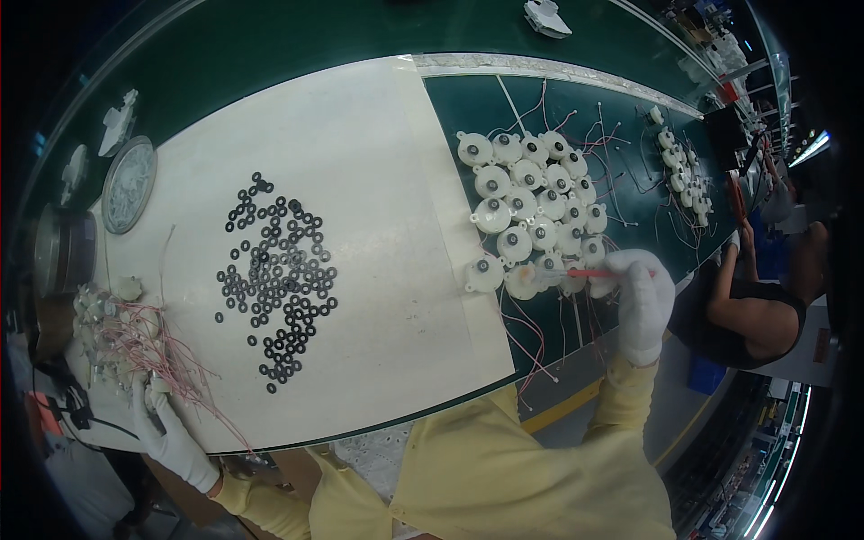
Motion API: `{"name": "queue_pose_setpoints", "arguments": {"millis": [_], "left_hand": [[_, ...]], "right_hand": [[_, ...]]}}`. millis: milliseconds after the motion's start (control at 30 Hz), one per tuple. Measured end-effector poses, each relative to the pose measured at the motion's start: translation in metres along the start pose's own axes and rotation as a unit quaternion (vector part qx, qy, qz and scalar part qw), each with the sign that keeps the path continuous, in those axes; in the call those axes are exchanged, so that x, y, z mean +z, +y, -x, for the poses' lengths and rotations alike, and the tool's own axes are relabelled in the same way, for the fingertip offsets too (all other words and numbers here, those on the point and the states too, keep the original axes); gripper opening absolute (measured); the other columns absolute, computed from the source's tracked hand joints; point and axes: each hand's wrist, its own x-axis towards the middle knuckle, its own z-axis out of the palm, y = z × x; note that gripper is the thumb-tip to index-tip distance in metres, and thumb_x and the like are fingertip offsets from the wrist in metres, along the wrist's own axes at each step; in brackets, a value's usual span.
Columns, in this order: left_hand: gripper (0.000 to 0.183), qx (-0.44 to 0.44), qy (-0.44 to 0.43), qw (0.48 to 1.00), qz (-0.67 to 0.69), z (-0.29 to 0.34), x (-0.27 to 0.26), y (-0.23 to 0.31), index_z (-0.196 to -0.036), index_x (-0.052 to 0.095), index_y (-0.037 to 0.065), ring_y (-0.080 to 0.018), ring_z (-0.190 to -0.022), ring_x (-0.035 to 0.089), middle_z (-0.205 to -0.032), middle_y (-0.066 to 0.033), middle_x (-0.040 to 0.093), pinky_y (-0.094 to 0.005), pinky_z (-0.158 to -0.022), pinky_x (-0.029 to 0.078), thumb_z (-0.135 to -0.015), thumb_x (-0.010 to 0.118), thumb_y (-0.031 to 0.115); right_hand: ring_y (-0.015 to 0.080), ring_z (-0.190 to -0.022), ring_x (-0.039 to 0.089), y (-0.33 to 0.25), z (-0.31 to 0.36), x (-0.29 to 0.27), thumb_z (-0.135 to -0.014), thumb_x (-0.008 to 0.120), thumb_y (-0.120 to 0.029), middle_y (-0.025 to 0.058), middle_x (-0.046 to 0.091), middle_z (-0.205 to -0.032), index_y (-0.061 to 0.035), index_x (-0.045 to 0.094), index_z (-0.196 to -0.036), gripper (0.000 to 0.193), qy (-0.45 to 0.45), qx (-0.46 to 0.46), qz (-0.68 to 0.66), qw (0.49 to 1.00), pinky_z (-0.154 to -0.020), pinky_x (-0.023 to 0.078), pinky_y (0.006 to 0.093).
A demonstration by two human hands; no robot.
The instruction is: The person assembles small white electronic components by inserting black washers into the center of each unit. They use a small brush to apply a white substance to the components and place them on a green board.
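My right hand (643,306), in a white glove, grips a slim red-handled tool (589,273) with a pale, brush-like tip. That tip points left, over the near row of round white motor-like units (515,244) with dark hubs and thin wires. They stand grouped on the green surface. At the far left, my gloved left hand (169,443) reaches into a heap of similar white units (112,333) with pink wires. Its fingers close around one small white unit (160,385), partly hidden by the heap and glove.
Many black rings (279,261) lie scattered over the white sheet (387,207). A round clear-looking dish (129,184) and a spool-like container (65,247) stand at the left. More white units (686,175) lie farther right, near another person (756,306). White parts (546,18) rest beyond the ledge.
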Motion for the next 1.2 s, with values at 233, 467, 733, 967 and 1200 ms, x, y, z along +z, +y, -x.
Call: {"name": "queue_pose_setpoints", "arguments": {"millis": [233, 467, 733, 967, 1200], "left_hand": [[0.035, -0.014, 0.001, 1.000, -0.006, 0.001, -0.002, 0.002, -0.131, 0.051, -0.006, -0.0199, -0.114, 0.056, -0.127, -0.0143, 0.058, -0.0312, -0.101, 0.043, -0.097, 0.052, 0.002], [0.035, -0.009, -0.008, 1.000, -0.017, -0.001, -0.001, -0.002, -0.131, 0.051, -0.006, -0.0206, -0.116, 0.054, -0.129, -0.0144, 0.057, -0.0321, -0.102, 0.042, -0.097, 0.052, 0.003], [0.036, -0.008, -0.003, 0.999, -0.035, 0.000, -0.001, 0.004, -0.131, 0.052, -0.005, -0.0204, -0.115, 0.055, -0.128, -0.0140, 0.058, -0.0319, -0.101, 0.042, -0.096, 0.053, 0.003], [0.035, -0.007, 0.000, 0.999, -0.043, 0.001, 0.000, 0.007, -0.131, 0.052, -0.005, -0.0192, -0.114, 0.056, -0.127, -0.0137, 0.058, -0.0314, -0.100, 0.043, -0.097, 0.053, 0.003], [0.035, -0.016, -0.005, 1.000, -0.012, 0.000, -0.003, -0.002, -0.131, 0.052, -0.006, -0.0190, -0.113, 0.056, -0.127, -0.0138, 0.058, -0.0312, -0.100, 0.043, -0.097, 0.053, 0.002]], "right_hand": [[0.0200, -0.076, 0.067, 0.000, 0.001, -0.006, -0.098, 0.050, -0.019, 0.0166, 0.067, -0.090, 0.0067, 0.060, -0.104, 0.028, -0.032, 0.009, 0.005, 0.999, -0.069, 0.052, 0.0277], [0.0195, -0.073, 0.066, 0.003, 0.004, -0.014, -0.099, 0.050, -0.019, 0.0174, 0.067, -0.089, 0.0061, 0.060, -0.105, 0.028, -0.017, 0.009, 0.001, 1.000, -0.068, 0.052, 0.0271], [0.0205, -0.072, 0.066, 0.000, 0.003, -0.005, -0.099, 0.048, -0.019, 0.0180, 0.067, -0.089, 0.0068, 0.059, -0.105, 0.028, -0.021, -0.020, -0.035, 0.999, -0.068, 0.052, 0.0278], [0.0206, -0.071, 0.065, 0.004, 0.005, -0.015, -0.099, 0.049, -0.020, 0.0188, 0.065, -0.091, 0.0071, 0.059, -0.104, 0.029, 0.000, -0.027, -0.009, 1.000, -0.067, 0.053, 0.0294], [0.0233, -0.076, 0.063, 0.001, -0.005, -0.010, -0.095, 0.050, -0.017, 0.0204, 0.064, -0.094, 0.0050, 0.060, -0.103, 0.026, -0.019, -0.193, 0.020, 0.981, -0.067, 0.052, 0.0316]]}}
